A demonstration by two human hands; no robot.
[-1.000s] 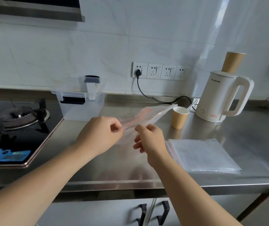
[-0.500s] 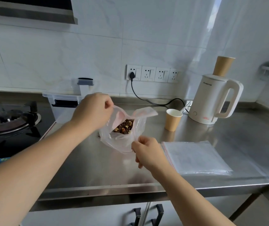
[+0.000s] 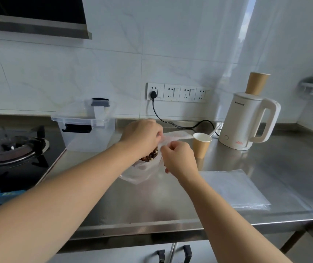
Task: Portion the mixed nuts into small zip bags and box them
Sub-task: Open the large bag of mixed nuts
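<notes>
A clear plastic bag [image 3: 142,172] of mixed nuts [image 3: 150,157] stands on the steel counter at the centre. My left hand [image 3: 142,136] pinches the far side of the bag's mouth. My right hand [image 3: 178,158] pinches the near side of the mouth, close beside the left. A flap of the bag [image 3: 178,135] stretches right from my hands. A stack of empty small zip bags [image 3: 233,188] lies flat on the counter to the right. The clear storage box [image 3: 87,128] with black latches stands behind and to the left, lid on.
A paper cup [image 3: 201,146] holding a white spoon stands just right of my hands. Behind it a white kettle [image 3: 246,120] carries a paper cup on its lid, and its cord runs to the wall sockets. A gas hob [image 3: 13,147] is at the left. The counter edge [image 3: 170,227] runs along the front.
My hands have come together at the bag's mouth: the right rose from the near edge and the left shifted right. The nuts show less now.
</notes>
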